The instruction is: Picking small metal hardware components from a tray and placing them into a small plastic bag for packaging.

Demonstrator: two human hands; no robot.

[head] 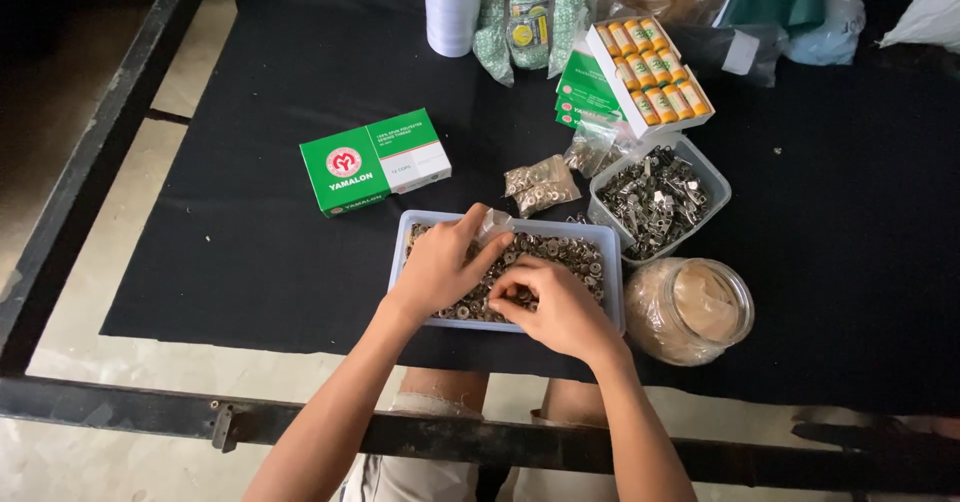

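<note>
Left of the blue tray (610, 262) lies a green box (375, 162). Over the tray, the left hand (440, 267) pinches a small clear bag (494, 225); the right hand (560, 307) has fingers clenched on metal rings (560, 252). The tray looks mostly full; one filled bag (540, 184) sits just beyond it.

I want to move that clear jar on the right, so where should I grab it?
Grip the clear jar around its rounded body from the right, judging by its pose: it seems to lie tilted, mouth up-right, with the tray and both hands close on its left.
</note>
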